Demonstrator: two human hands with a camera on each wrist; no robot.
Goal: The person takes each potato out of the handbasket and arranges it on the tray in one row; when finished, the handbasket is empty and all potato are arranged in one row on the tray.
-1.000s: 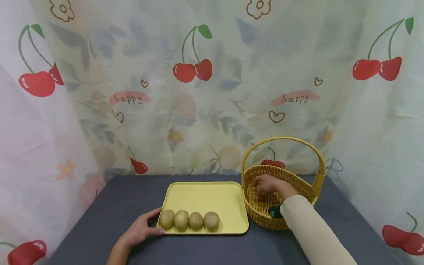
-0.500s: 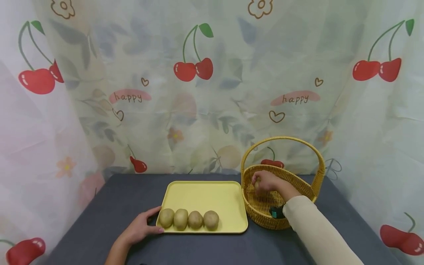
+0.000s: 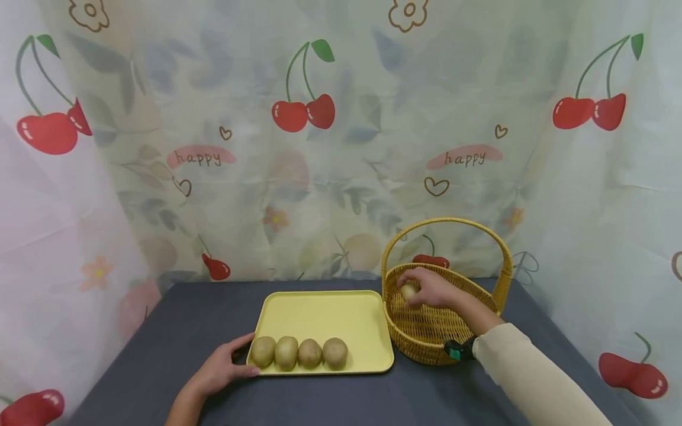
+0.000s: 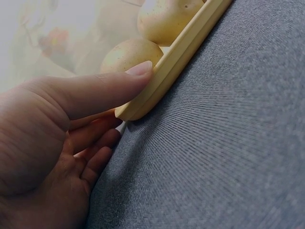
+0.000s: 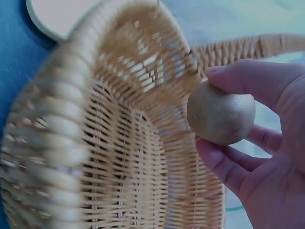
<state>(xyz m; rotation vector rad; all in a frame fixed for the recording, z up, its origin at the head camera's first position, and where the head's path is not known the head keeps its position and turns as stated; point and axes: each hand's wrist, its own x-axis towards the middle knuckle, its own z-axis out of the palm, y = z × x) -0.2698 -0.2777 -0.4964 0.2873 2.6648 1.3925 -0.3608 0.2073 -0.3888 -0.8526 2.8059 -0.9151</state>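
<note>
My right hand [image 3: 430, 288] grips a potato [image 5: 221, 113] between thumb and fingers, inside the upper part of the wicker basket [image 3: 421, 349]. In the right wrist view the basket's woven floor shows beside the potato. My left hand [image 3: 219, 368] holds the near left corner of the yellow tray [image 3: 325, 313], its thumb [image 4: 112, 90] against the rim. Several potatoes [image 3: 310, 354] stand in a row along the tray's near edge, starting at that corner. The left hand's other fingers are partly hidden behind the tray corner in the left wrist view.
The basket's tall arched handle [image 3: 447, 220] rises over the right hand. The basket stands close against the tray's right side, on a dark grey tabletop [image 3: 319, 402]. A cherry-print curtain [image 3: 330, 177] hangs behind and along both sides.
My right hand has lifted the potato up from the basket's floor, and its wrist has risen too. The left hand stays at the tray corner. The head view has shifted slightly.
</note>
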